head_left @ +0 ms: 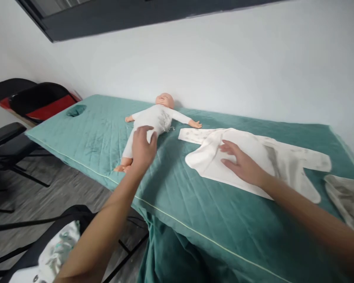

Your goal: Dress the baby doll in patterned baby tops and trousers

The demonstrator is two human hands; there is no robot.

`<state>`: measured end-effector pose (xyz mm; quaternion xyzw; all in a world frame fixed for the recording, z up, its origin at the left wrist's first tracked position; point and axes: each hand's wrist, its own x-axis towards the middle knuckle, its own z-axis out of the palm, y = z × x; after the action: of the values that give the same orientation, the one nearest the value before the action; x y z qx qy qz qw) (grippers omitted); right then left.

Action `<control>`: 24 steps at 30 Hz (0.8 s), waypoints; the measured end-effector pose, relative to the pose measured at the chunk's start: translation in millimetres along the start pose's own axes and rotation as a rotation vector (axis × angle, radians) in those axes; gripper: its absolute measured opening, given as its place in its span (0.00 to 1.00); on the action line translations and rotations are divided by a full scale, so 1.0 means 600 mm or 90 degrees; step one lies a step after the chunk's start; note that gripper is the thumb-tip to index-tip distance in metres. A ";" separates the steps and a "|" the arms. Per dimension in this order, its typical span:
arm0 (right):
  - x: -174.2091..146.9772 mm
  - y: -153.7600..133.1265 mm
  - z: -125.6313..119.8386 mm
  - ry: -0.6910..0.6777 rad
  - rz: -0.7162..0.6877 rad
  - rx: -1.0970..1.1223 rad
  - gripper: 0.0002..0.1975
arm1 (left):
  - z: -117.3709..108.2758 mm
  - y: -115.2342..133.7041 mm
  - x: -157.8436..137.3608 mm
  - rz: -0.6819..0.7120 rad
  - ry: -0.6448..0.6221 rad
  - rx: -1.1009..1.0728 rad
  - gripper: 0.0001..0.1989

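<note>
A baby doll (153, 118) in a white bodysuit lies on its back on the green quilted table cover (177, 188), head toward the wall and arms spread. My left hand (144, 147) is over the doll's lower body, fingers apart; whether it touches the doll I cannot tell. To the right of the doll, a small white baby garment (206, 157) with long printed sleeves is laid out flat and unfastened. Above its left part is my right hand (243, 161), fingers spread and nothing in them. Its forearm hides some of the garment's lower edge.
A beige cloth (348, 196) lies at the table's right end. The cover has a round hole (76, 110) at its left end. Black folding chairs (41, 98) stand to the left. On a nearer chair rests a white printed cloth (59, 247). A white wall (224, 70) runs behind.
</note>
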<state>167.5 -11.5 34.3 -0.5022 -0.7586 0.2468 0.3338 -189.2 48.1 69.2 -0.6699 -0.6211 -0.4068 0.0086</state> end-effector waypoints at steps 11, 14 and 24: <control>0.500 -0.011 0.201 0.071 0.082 -0.043 0.41 | 0.006 -0.233 0.140 -0.400 -0.233 -0.253 0.24; 0.578 -0.015 0.231 0.048 0.190 0.006 0.43 | 0.013 -0.244 0.152 -0.489 -0.308 -0.444 0.28; 0.600 -0.055 0.237 0.002 0.126 0.049 0.35 | 0.022 -0.217 0.157 -0.521 -0.452 -0.676 0.30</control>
<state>-57.7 304.0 57.8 -0.5617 -0.6947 0.3068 0.3283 -300.9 162.6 48.4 -0.3908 -0.5061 -0.3817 -0.6674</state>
